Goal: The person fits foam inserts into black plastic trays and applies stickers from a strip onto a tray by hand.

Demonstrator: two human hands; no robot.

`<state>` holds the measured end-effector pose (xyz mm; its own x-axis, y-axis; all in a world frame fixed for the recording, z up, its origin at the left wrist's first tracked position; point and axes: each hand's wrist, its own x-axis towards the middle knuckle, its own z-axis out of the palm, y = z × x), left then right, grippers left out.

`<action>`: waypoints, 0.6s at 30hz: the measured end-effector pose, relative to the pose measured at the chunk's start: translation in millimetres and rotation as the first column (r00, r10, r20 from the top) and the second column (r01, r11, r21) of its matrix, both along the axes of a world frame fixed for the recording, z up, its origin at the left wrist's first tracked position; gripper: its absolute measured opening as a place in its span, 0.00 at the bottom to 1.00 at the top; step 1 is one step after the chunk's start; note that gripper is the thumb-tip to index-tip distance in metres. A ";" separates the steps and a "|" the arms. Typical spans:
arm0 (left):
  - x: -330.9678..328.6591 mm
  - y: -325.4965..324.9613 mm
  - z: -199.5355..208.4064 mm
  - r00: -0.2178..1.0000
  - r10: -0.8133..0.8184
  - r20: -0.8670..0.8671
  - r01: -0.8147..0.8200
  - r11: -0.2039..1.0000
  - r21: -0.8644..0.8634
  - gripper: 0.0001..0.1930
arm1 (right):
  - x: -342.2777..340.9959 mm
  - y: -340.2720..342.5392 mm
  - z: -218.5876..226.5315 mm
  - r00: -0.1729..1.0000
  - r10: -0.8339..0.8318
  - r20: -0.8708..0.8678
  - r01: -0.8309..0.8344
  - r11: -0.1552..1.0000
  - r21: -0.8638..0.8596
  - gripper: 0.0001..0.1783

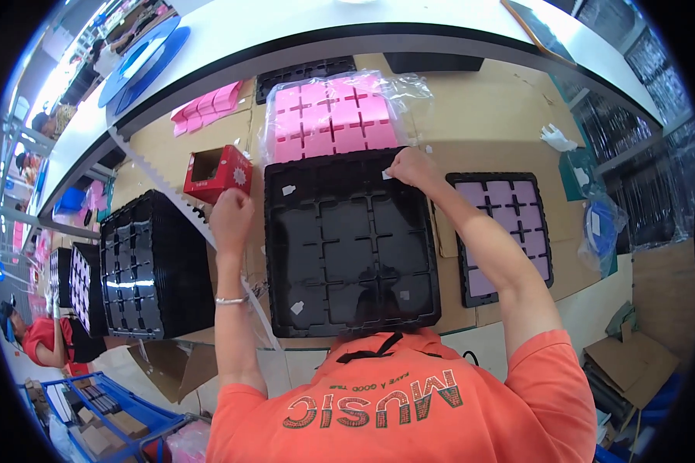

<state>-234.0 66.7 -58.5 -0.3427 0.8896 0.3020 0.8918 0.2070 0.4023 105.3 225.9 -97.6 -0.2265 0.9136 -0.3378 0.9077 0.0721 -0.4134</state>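
Observation:
A large black plastic tray lies in front of me, its molded grid showing through a glossy surface. My right hand is over its far right corner, fingers pinched at a small white sticker. Other white stickers sit at the tray's far left corner and near left corner. My left hand is closed, left of the tray and just in front of a red open box. Whatever its fingers may hold is hidden. A long white strip with a notched edge runs close by that hand.
Stacked black trays stand at left. Bagged pink foam pieces lie beyond the tray. A tray with lilac inserts is at right, and a white glove farther back. A white shelf spans the far side. Another person works at far left.

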 end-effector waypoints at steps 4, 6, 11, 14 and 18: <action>-49.6 -60.4 -47.8 0.984 0.113 -0.140 -0.099 0.989 0.107 0.06 | -13.1 -21.6 21.1 0.979 0.080 0.188 -0.108 0.983 0.148 0.17; -57.2 -79.1 -58.5 0.983 0.166 -0.074 -0.170 0.984 -0.051 0.07 | -4.3 -25.9 12.7 0.967 0.065 0.248 -0.168 0.890 0.423 0.17; -39.2 -90.4 -54.6 0.977 0.204 -0.064 -0.205 0.979 -0.002 0.08 | 9.3 -64.9 6.5 0.883 0.387 0.266 -0.469 0.701 0.537 0.18; 1.5 -56.5 -35.0 0.999 0.024 0.041 -0.031 0.985 0.171 0.08 | 4.7 -67.7 -7.2 0.865 0.405 0.297 -0.498 0.612 0.614 0.20; 44.7 3.4 -31.9 0.988 -0.088 0.126 0.073 0.990 0.121 0.08 | 1.5 -60.5 -10.5 0.863 0.404 0.303 -0.494 0.550 0.673 0.19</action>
<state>-189.3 70.1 -90.4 -0.3147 0.8776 0.3617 0.8417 0.0818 0.5337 106.8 165.4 -108.0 -0.6827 0.6578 0.3183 0.7040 0.7088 0.0451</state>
